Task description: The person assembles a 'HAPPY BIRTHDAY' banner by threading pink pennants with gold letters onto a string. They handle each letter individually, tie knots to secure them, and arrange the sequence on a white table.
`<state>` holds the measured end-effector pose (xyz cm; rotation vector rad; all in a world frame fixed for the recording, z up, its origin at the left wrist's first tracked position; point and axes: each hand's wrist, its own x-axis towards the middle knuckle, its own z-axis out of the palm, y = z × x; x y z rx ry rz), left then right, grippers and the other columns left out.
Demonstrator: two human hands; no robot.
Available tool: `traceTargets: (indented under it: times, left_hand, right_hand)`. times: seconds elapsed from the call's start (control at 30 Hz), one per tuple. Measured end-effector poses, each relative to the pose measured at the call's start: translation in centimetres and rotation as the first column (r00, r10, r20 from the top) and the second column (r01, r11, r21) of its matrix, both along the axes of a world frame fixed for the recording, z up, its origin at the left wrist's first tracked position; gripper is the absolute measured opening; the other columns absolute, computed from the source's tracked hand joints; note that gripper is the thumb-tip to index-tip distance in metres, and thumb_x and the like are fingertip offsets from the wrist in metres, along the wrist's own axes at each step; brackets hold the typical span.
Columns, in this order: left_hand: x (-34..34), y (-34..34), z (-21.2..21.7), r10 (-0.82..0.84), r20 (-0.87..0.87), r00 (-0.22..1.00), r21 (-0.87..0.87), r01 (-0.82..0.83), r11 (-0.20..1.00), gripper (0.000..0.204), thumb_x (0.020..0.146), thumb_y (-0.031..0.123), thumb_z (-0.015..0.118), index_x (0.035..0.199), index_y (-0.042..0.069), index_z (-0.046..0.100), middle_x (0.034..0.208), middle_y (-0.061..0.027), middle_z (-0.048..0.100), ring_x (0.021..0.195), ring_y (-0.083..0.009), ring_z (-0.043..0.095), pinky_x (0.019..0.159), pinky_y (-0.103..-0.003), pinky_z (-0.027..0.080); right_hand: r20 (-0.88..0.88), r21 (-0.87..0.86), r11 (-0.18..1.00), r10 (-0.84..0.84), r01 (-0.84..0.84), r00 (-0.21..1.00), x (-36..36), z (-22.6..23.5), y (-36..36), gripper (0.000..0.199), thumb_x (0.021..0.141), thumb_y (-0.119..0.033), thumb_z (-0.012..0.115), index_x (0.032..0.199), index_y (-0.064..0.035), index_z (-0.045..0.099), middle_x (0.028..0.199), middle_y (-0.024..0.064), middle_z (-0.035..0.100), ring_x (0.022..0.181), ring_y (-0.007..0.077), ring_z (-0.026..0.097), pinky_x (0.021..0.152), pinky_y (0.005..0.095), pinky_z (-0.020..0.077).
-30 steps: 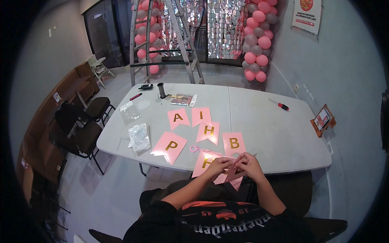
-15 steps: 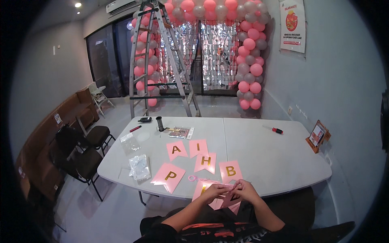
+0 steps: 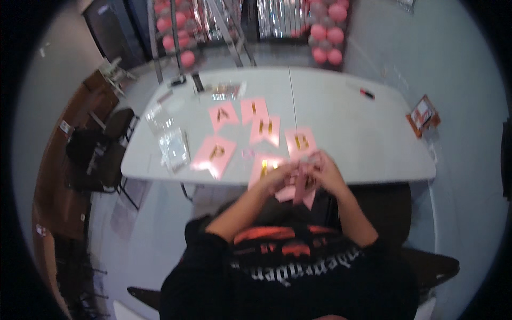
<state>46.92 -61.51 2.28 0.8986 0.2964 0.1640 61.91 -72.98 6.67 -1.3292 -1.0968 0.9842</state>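
Close together at the table's near edge, my left hand (image 3: 280, 178) and my right hand (image 3: 325, 172) are both closed on a pink pennant card (image 3: 300, 188). The card is tilted nearly edge-on, and motion blurs my fingertips. Below it, another pink piece shows partly. Beside my left hand lies a pink card with a gold letter (image 3: 260, 169), partly covered by that hand. Just beyond my hands rests a similar card (image 3: 300, 142). Several more lettered cards (image 3: 213, 157) are spread to the left and farther back. A small pink ribbon loop (image 3: 248, 154) lies among them.
On the white table (image 3: 352, 128) are clear plastic packets (image 3: 174, 149), a dark spool (image 3: 198, 82), a red-and-black screwdriver (image 3: 367, 94) and a wooden stand (image 3: 424, 117). A ladder (image 3: 224, 26) and balloon columns (image 3: 326, 34) stand beyond. Dark chairs (image 3: 104, 154) are at left.
My view has tilted downward, so the table appears higher and more of my shirt shows. The card in my hands has turned nearly edge-on. The cards on the table stay put.
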Motion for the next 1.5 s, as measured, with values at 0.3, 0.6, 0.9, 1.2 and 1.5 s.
traceTargets:
  times: [0.3,0.6,0.9,1.2,1.5]
  left_hand:
    - [-0.5,-1.7,1.6,0.155,0.007,0.988,-0.132,-0.152,0.979,0.039,0.091,0.034,0.051,0.119,0.007,0.051,0.109,-0.0051,0.058,0.096,-0.0154,0.059,0.080,-0.036,0.049]
    - [-0.1,-1.6,1.5,0.294,-0.080,0.952,0.077,-0.288,0.954,0.026,0.088,0.026,0.059,0.105,0.006,0.060,0.093,-0.0027,0.064,0.085,-0.0117,0.062,0.072,-0.026,0.050]
    - [0.3,-1.4,0.9,0.345,0.043,0.938,0.402,-0.332,0.853,0.024,0.091,0.025,0.055,0.098,0.002,0.058,0.093,-0.0033,0.058,0.076,-0.0101,0.060,0.069,-0.023,0.051]
    - [1.0,-1.3,2.0,0.194,0.024,0.981,0.373,-0.189,0.908,0.031,0.089,0.020,0.058,0.114,0.007,0.046,0.101,-0.0016,0.052,0.082,-0.0095,0.057,0.074,-0.025,0.051]
    - [5.2,-1.8,0.3,-0.064,0.209,0.976,0.753,-0.119,0.647,0.052,0.079,0.002,0.064,0.128,0.007,0.046,0.110,-0.0120,0.060,0.097,-0.0157,0.058,0.085,-0.029,0.047]
  right_hand:
    - [-0.082,0.022,0.997,-0.072,0.074,0.994,-1.5,1.0,-0.1,0.027,0.083,-0.005,0.062,0.099,-0.0031,0.041,0.073,0.0064,0.061,0.067,0.0090,0.058,0.058,0.0223,0.0452]
    - [-0.091,0.020,0.993,-0.115,0.117,0.989,-1.3,0.1,0.3,0.025,0.083,-0.004,0.062,0.098,-0.0014,0.043,0.077,0.0094,0.065,0.070,0.0104,0.061,0.061,0.0226,0.0473]
    - [-0.109,-0.161,0.986,-0.065,0.047,0.992,-0.5,0.9,-0.4,0.024,0.086,-0.015,0.061,0.102,-0.0005,0.052,0.074,0.0092,0.066,0.067,0.0114,0.063,0.056,0.0231,0.0476]
    - [0.151,-0.202,0.979,0.016,0.016,0.988,0.3,0.9,-0.4,0.014,0.085,-0.015,0.060,0.080,-0.0017,0.062,0.068,0.0029,0.063,0.060,0.0079,0.059,0.052,0.0210,0.0433]
    - [0.270,0.011,0.986,-0.163,0.166,0.949,5.1,7.5,0.9,0.014,0.088,-0.019,0.057,0.084,-0.0069,0.061,0.071,0.0007,0.062,0.064,0.0079,0.058,0.055,0.0218,0.0448]
